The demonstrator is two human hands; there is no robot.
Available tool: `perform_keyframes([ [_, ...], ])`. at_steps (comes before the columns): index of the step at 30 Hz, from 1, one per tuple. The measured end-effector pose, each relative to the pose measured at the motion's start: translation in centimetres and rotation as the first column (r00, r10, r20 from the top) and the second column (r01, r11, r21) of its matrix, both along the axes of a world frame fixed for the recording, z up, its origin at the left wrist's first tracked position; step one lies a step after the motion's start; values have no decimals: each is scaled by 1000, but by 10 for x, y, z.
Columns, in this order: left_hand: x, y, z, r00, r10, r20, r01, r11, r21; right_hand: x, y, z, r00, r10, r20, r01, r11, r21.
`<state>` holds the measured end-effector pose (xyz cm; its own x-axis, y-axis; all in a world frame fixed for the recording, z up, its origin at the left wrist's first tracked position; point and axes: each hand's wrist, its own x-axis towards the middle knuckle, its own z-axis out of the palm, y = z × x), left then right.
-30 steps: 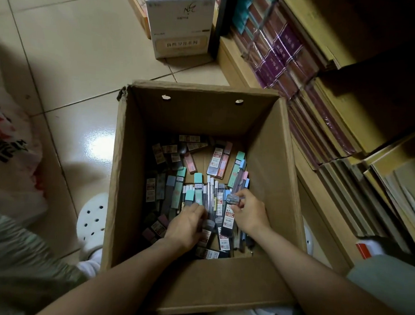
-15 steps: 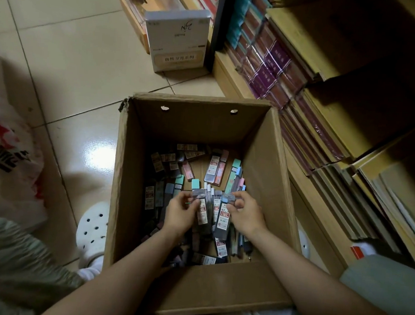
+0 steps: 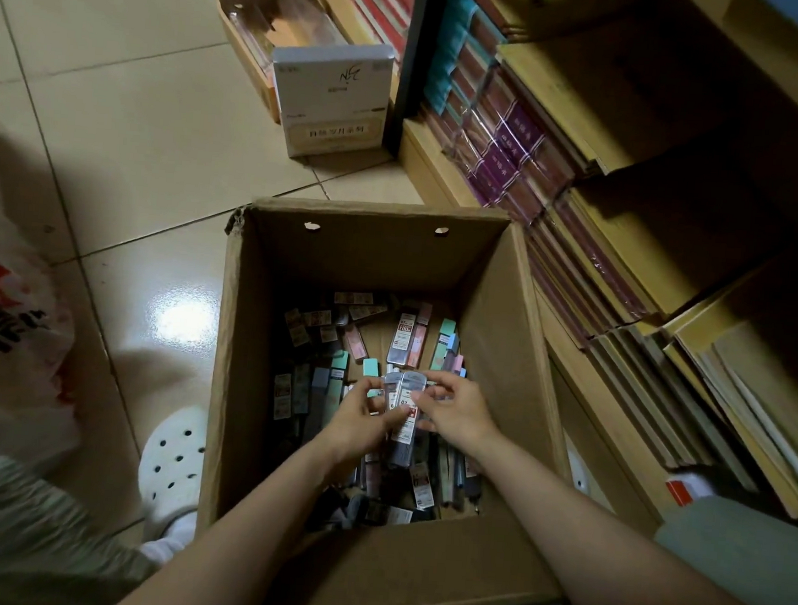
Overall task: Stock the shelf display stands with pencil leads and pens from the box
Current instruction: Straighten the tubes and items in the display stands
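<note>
Cardboard box: both forearms reach in; left hand & right hand pinch lead cases btwn them.

Glossy beige tiled floor reflects light beside dim wooden shelves of books.

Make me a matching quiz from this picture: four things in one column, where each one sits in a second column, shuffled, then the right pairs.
Things
1. cardboard box
2. white book box
3. white clog
4. grey lead cases

Places
A. held between left hand and right hand
B. on the floor, left of the cardboard box
C. standing beyond the cardboard box, by the shelf
D. on the tiles, holding loose lead cases

Pairs: 1-D, 2-C, 3-B, 4-A
</note>
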<state>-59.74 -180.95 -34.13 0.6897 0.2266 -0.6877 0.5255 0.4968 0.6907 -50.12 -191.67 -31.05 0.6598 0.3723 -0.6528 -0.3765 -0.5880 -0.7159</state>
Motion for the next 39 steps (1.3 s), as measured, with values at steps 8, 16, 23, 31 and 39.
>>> perform_keyframes([
  [8, 18, 19, -17, 954, 298, -26, -295, 951, 99, 30, 21, -26, 784, 542, 304, -297, 757, -582],
  [16, 15, 18, -33, 947, 309, -84, -289, 938, 189, 23, 40, -61, 755, 581, 304, -317, 729, -607],
  [23, 18, 16, -35, 950, 282, -138, -251, 947, 201, 39, 39, -62, 847, 313, 429, -86, 878, -470],
  [31, 16, 25, -34, 957, 275, -95, -247, 940, 235, 49, 50, -61, 905, 204, 374, -24, 901, -433],
  [39, 40, 37, 31, 988, 151, 19, -151, 951, 272, 60, 48, 21, 925, 169, 340, -138, 984, -113],
])
